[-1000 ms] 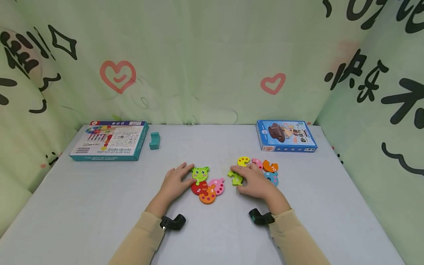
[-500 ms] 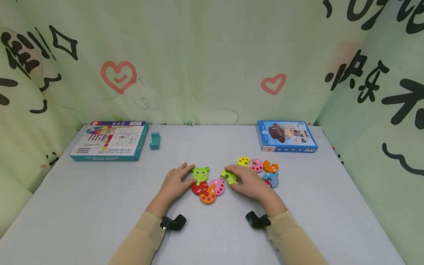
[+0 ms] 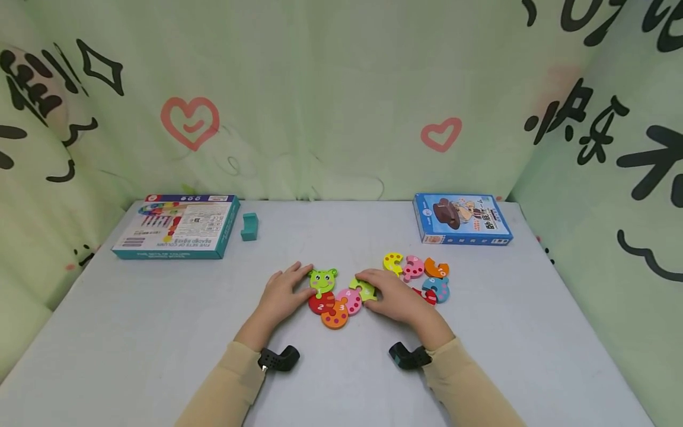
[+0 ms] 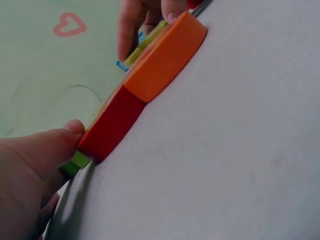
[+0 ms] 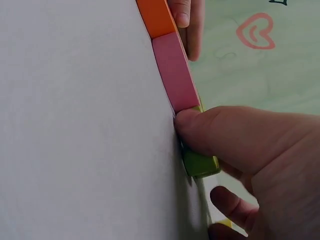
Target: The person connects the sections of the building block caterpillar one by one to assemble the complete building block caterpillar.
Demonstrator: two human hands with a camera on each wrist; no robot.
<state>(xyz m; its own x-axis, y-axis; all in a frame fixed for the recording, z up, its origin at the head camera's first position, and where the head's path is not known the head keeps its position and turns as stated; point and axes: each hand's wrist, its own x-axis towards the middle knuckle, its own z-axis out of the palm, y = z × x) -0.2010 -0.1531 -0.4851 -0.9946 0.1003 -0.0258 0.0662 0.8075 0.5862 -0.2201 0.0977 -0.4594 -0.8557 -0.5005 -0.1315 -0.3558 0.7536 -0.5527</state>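
My left hand [image 3: 284, 293] rests at the left of a green caterpillar-face puzzle piece [image 3: 322, 281], thumb and fingers gripping its edge. Joined below the face are a red piece [image 3: 318, 305] numbered 2, an orange piece [image 3: 334, 318] numbered 3 and a pink piece [image 3: 352, 303]. With my right hand [image 3: 399, 298] I pinch a light green puzzle piece [image 3: 365, 289] by its edges at the pink one's right side. In the right wrist view the green piece [image 5: 201, 166] touches the end of the pink piece [image 5: 175, 72]; whether they interlock is hidden by the thumb.
Right of my right hand lie loose yellow [image 3: 392, 261], pink [image 3: 413, 268], orange [image 3: 436, 270], blue [image 3: 439, 289] and red [image 3: 429, 296] pieces. A white-and-teal box [image 3: 176, 228] and a teal block [image 3: 249, 227] stand back left, a blue box [image 3: 461, 219] back right.
My right hand has slid the light green piece leftward along the table to the pink piece, uncovering the red piece behind it. My left hand has stayed in place.
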